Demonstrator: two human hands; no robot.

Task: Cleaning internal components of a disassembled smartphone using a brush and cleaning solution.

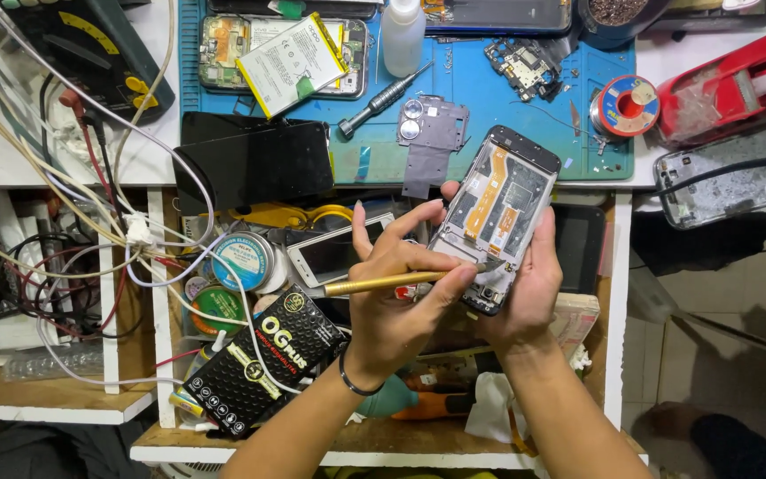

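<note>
Two hands over the open drawer: right hand (525,293) cradles an opened phone chassis (496,217) by its lower edge, fingers wrapped; left hand (396,302) pinches a gold-handled tool (383,283), tip at the chassis bottom corner. Advisable: shallow tip angle, light pressure, clear of the orange flex cable (488,191).

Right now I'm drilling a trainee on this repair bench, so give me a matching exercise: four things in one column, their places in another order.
Things:
1. opened phone
2. gold tool
3. white bottle
4. solder spool

Places:
A. right edge of the blue mat
B. in the right hand
C. top of the mat, upright
D. in the left hand

Pairs: 1-B, 2-D, 3-C, 4-A
</note>
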